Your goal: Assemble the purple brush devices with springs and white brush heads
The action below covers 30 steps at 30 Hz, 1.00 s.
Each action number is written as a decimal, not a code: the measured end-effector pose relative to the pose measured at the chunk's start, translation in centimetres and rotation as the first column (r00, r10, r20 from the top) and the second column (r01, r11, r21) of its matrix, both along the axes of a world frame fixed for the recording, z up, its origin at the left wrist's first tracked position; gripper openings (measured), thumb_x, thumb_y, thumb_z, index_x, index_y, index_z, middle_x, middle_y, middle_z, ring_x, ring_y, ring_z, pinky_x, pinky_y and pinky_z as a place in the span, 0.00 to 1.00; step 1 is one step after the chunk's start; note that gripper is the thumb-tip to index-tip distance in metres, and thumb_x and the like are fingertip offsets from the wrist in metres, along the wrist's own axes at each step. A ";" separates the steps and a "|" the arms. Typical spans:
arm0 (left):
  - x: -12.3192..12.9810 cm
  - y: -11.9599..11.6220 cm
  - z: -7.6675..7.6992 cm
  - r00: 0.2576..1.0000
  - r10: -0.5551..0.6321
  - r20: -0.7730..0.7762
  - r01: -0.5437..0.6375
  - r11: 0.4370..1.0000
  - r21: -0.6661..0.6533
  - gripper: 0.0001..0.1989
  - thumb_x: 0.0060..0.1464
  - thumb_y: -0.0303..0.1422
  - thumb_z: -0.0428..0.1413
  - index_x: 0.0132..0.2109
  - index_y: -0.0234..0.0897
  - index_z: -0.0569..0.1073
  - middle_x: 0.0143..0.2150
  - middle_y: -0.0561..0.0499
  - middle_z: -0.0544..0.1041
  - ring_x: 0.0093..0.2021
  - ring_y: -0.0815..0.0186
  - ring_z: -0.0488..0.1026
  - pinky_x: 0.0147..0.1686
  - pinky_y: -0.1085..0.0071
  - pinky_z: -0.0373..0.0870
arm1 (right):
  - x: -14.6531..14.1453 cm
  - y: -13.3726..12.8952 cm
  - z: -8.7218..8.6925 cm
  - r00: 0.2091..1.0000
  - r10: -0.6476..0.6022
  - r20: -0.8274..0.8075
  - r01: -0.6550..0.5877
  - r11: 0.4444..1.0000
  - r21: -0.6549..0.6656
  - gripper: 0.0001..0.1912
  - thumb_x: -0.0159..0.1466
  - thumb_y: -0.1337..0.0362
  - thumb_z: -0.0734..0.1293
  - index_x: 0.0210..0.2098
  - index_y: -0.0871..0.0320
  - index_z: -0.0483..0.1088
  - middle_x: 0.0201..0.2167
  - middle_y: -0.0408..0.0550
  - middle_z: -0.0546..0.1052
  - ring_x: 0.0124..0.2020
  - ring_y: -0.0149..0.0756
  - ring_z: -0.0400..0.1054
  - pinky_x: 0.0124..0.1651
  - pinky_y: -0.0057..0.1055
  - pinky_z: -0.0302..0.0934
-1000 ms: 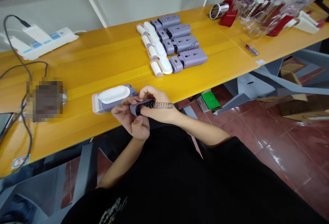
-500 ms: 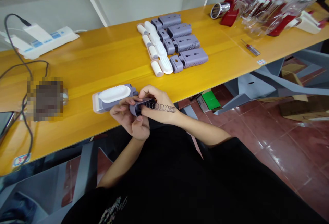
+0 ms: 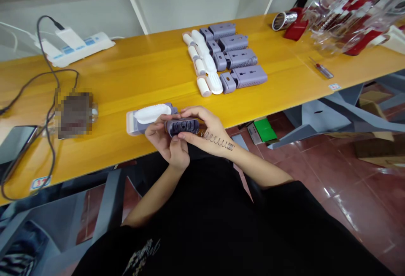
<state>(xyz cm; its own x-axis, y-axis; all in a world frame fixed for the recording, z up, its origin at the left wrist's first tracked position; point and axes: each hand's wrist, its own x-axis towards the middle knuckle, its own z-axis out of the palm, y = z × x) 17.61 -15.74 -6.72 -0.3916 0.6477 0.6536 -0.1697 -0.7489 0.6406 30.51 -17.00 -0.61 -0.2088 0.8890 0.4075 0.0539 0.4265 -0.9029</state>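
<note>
Both hands grip one small grey-purple hollow housing [image 3: 182,127] above the table's front edge. My left hand [image 3: 167,141] wraps its left end, thumb below. Around the right end are the fingers of my right hand [image 3: 205,130], its thumb along the lower rim. A thin coil spring [image 3: 220,141] extends from the housing over the back of my right hand to the wrist. Just behind my left hand, a grey-purple unit with a white ribbed oval piece [image 3: 153,113] and a clear end lies on the table.
Rows of grey-purple housings [image 3: 249,76] and white oval parts [image 3: 215,83] lie farther back. A screwdriver [image 3: 323,70] and red-and-clear appliances [image 3: 357,35] are at right. At left are a power strip [image 3: 82,49], cables, a phone [image 3: 17,143] and a blurred dark object [image 3: 75,115].
The housing has turned so its open inside faces up more. My right thumb now lies along its rim. The spring slants farther down over my wrist. The whole view has shifted slightly.
</note>
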 end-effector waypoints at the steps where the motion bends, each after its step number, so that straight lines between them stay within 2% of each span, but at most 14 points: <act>1: 0.0 0.0 0.0 1.000 -0.007 0.003 0.007 1.000 -0.010 0.19 0.66 0.43 0.61 0.60 0.54 0.68 0.59 0.50 0.72 0.54 0.55 0.79 0.62 0.49 0.78 | 0.1 0.1 -0.1 1.000 -0.004 0.017 0.003 1.000 0.006 0.24 0.67 0.47 0.84 0.55 0.51 0.77 0.61 0.54 0.82 0.65 0.49 0.78 0.65 0.46 0.75; 5: -0.2 -0.1 0.1 1.000 -0.001 -0.024 0.000 0.999 -0.040 0.19 0.67 0.44 0.62 0.60 0.55 0.66 0.56 0.50 0.70 0.52 0.56 0.78 0.62 0.49 0.79 | 0.6 0.6 -0.8 0.998 -0.021 0.056 0.018 0.998 0.052 0.27 0.63 0.42 0.86 0.51 0.50 0.80 0.62 0.55 0.79 0.65 0.51 0.76 0.64 0.49 0.76; 8: -0.5 -0.1 0.1 0.999 -0.017 -0.051 0.014 0.998 -0.061 0.19 0.67 0.41 0.63 0.60 0.55 0.65 0.55 0.51 0.68 0.53 0.57 0.77 0.62 0.50 0.79 | 0.8 1.1 -1.5 0.994 -0.074 0.086 0.064 0.991 0.120 0.26 0.63 0.41 0.85 0.49 0.50 0.81 0.62 0.55 0.79 0.63 0.51 0.78 0.62 0.50 0.77; 13: -0.8 -0.1 0.4 0.997 -0.079 -0.019 0.077 0.993 -0.093 0.21 0.65 0.35 0.65 0.59 0.54 0.67 0.56 0.51 0.67 0.53 0.60 0.78 0.62 0.53 0.80 | 1.1 1.6 -2.0 0.988 -0.107 0.115 0.081 0.974 0.210 0.23 0.64 0.43 0.86 0.45 0.50 0.79 0.55 0.54 0.82 0.56 0.50 0.80 0.61 0.50 0.79; 18: -0.8 0.0 0.6 0.993 -0.114 0.037 0.117 0.988 -0.099 0.19 0.64 0.32 0.67 0.55 0.52 0.68 0.56 0.51 0.68 0.53 0.61 0.79 0.61 0.58 0.81 | 1.6 1.6 -1.9 0.971 -0.082 0.226 0.022 0.966 0.258 0.18 0.67 0.45 0.84 0.42 0.49 0.81 0.57 0.55 0.83 0.59 0.52 0.82 0.66 0.53 0.77; 22: -1.0 0.2 0.4 0.986 -0.149 0.080 0.157 0.981 -0.115 0.17 0.65 0.36 0.68 0.54 0.50 0.70 0.54 0.52 0.69 0.52 0.62 0.79 0.62 0.59 0.81 | 1.8 1.2 -1.3 0.972 -0.094 0.217 0.019 0.947 0.322 0.10 0.72 0.53 0.81 0.46 0.48 0.81 0.57 0.54 0.85 0.60 0.49 0.83 0.66 0.51 0.77; 25: -1.1 0.2 0.4 0.979 -0.165 0.121 0.181 0.973 -0.142 0.16 0.65 0.36 0.69 0.54 0.50 0.72 0.54 0.51 0.70 0.52 0.62 0.79 0.63 0.58 0.80 | 1.8 0.9 -0.7 0.974 -0.097 0.203 0.032 0.952 0.304 0.09 0.72 0.56 0.79 0.49 0.49 0.80 0.55 0.53 0.86 0.60 0.49 0.83 0.66 0.52 0.77; 30: -1.1 -0.2 0.7 0.988 -0.135 0.075 0.147 0.971 -0.186 0.14 0.67 0.37 0.68 0.54 0.48 0.73 0.55 0.50 0.72 0.55 0.60 0.80 0.67 0.56 0.77 | 2.0 1.1 -0.4 0.983 -0.106 0.149 0.077 0.979 0.191 0.13 0.69 0.53 0.82 0.47 0.50 0.81 0.52 0.53 0.87 0.56 0.49 0.84 0.66 0.53 0.76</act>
